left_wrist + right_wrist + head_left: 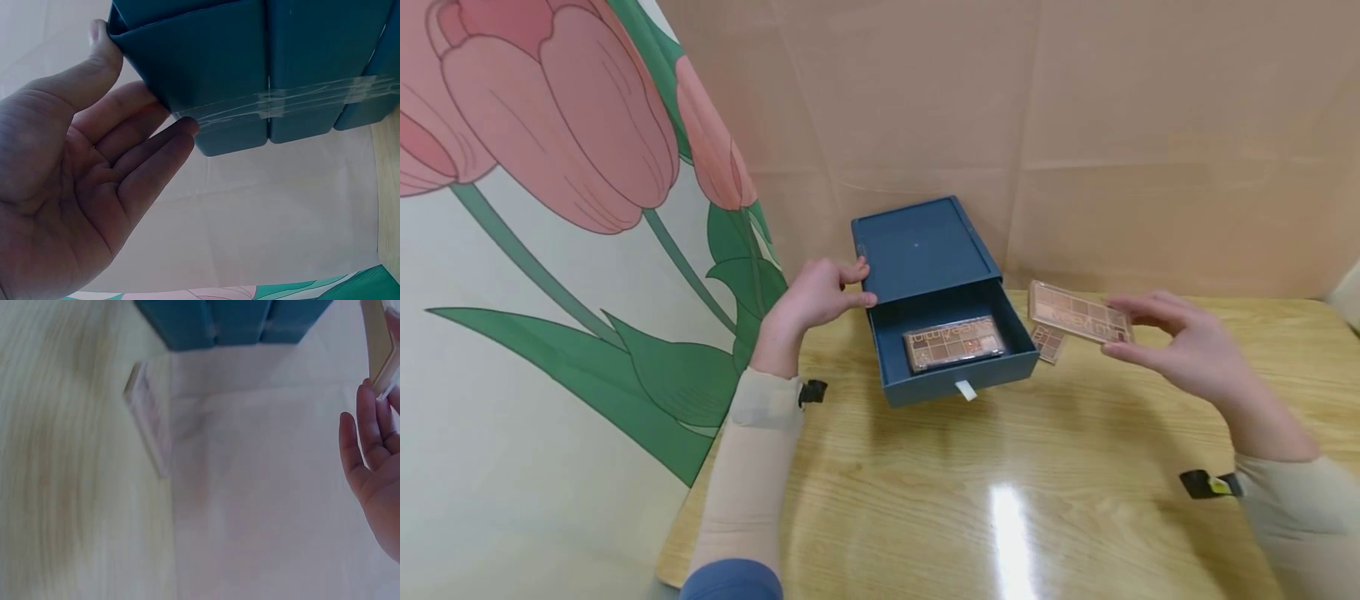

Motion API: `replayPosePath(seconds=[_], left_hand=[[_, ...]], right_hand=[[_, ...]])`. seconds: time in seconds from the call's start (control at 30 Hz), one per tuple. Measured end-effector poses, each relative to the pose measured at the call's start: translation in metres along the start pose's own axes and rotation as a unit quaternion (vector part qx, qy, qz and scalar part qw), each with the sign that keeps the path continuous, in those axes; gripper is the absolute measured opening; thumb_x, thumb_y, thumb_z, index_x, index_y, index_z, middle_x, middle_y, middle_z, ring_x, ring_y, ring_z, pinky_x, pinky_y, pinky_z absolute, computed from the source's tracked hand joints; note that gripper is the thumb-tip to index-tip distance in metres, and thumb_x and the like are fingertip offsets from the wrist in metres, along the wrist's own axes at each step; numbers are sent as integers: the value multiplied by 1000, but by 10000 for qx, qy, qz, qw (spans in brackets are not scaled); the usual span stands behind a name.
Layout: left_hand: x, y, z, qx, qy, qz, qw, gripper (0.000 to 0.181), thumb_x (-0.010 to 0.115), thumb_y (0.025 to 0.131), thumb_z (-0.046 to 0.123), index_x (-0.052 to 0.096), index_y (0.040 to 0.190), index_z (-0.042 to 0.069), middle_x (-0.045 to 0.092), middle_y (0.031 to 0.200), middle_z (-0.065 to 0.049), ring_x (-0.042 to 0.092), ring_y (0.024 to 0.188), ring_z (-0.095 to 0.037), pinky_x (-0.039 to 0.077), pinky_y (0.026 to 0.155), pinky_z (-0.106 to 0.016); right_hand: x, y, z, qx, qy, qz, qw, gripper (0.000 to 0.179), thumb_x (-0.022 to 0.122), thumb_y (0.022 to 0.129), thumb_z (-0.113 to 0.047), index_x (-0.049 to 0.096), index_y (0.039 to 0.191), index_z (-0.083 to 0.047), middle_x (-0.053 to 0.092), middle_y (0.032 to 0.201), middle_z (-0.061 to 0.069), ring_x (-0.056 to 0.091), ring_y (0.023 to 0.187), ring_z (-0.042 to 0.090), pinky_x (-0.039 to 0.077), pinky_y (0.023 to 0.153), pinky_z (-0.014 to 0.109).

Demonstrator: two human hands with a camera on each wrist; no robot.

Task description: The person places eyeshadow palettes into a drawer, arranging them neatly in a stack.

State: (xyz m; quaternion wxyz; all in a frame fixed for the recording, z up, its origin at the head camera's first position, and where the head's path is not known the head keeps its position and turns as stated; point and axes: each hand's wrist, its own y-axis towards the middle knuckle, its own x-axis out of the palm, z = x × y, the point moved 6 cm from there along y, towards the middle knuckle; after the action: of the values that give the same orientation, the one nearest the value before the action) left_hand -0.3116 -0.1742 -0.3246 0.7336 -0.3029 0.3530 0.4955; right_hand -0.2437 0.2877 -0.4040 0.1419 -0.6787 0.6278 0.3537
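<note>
A dark blue drawer box (925,250) stands on the table with its top drawer (895,392) pulled out. Inside that drawer lies an eyeshadow palette (953,343) with a clear lid. My left hand (820,292) holds the box's left front corner, thumb at the front and fingers along the side; the left wrist view shows this hand (81,150) against the blue side wall. To the right of the drawer, my right hand (1180,337) pinches a second eyeshadow palette (1075,312) by its right end, raised above the table. A third palette (1049,343), partly hidden behind it, lies beside the drawer.
Clear tape (272,103) runs across the stacked blue drawers. A white pull tab (966,390) sticks out from the drawer front. Pinkish cloth (1150,167) hangs behind the wooden table (925,500), and a tulip-print sheet (587,375) covers the left side.
</note>
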Motion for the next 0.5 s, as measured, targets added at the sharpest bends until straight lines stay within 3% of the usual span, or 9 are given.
replayPosePath(seconds=[0.17,0.37,0.5], left_hand=[[0,0,1,27,20,49,10000,61,76,102,34,54,156,15,45,164,0,65,91,-38,32,64,-37],[1,0,1,-21,9,50,10000,62,76,101,35,53,156,16,44,165,1,59,76,-32,31,63,-38],[1,0,1,-24,34,55,10000,62,76,101,36,53,156,16,44,165,1,67,98,-35,35,66,-37]], right_hand=[[8,6,-26,-288,311,47,9991,61,93,87,-17,71,144,-20,62,122,-7,53,113,-2,34,91,3],[17,13,-54,-604,437,55,9972,65,97,81,-11,74,141,-20,66,115,-5,57,109,5,39,86,13],[23,13,-73,-778,320,65,9964,66,98,79,-14,75,140,-25,67,112,-7,59,106,6,40,78,20]])
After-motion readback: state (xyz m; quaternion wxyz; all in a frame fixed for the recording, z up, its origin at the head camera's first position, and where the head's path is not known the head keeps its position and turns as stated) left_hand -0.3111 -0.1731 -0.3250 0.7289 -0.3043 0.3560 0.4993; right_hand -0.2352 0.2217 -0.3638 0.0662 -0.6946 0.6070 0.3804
